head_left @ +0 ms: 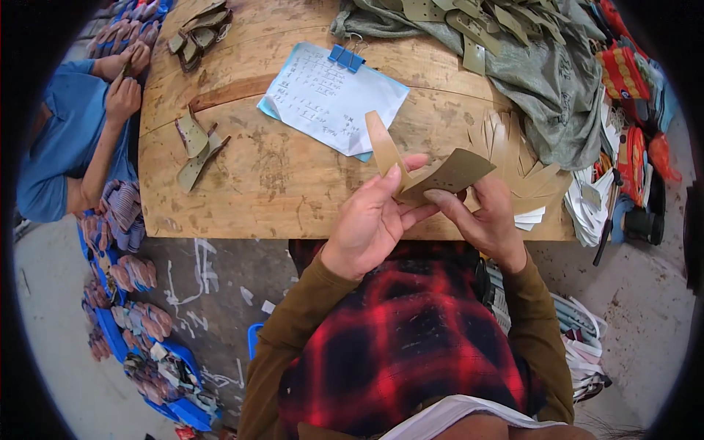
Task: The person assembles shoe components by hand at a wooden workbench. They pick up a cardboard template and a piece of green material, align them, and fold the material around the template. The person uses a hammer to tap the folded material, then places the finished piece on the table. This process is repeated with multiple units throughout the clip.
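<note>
Above the table's front edge, my left hand (pixel 367 229) pinches a pale tan curved strip (pixel 382 142), its thumb on the lower end. An olive flat piece (pixel 456 174) with small punched holes is gripped by my right hand (pixel 490 224), thumb on the near edge. The two pieces meet between my hands, and the left fingers reach beneath the olive one. Where they overlap, I cannot tell whether they are joined. Right of my right hand, a fanned pile of similar tan strips (pixel 524 165) lies on the table.
A clipped paper sheet (pixel 334 99) lies mid-table. Olive cut pieces (pixel 194 150) sit to the left; more (pixel 506 22) rest on a grey-green cloth (pixel 546 81) at the far right. A co-worker in a blue shirt (pixel 62 139) sits left. Blue trays (pixel 114 334) stand below.
</note>
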Available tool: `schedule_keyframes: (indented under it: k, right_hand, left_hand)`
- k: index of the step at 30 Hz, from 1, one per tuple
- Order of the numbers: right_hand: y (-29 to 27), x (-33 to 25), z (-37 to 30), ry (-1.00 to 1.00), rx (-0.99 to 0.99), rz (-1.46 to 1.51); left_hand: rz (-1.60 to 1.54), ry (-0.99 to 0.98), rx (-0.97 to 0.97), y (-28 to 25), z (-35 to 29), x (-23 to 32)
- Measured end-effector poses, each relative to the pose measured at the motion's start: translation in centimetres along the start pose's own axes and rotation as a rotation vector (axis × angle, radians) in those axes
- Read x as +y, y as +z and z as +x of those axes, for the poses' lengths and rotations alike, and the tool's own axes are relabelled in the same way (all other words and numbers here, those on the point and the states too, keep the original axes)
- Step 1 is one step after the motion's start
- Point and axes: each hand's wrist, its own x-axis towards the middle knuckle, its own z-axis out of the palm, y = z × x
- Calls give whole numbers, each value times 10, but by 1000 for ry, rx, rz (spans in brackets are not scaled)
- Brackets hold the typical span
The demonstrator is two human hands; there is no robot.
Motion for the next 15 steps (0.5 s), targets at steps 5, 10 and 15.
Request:
schedule_keyframes:
  k: [5,10,15]
  right_hand:
    - [2,6,-4,-21,30,-38]
    - [4,5,-2,-35,38,-49]
    - [5,15,-14,-74,63,-133]
  left_hand:
    - [-1,-6,16,2,1,-1]
    - [6,-7,16,2,0,-1]
    - [106,41,3,10,-2,-1]
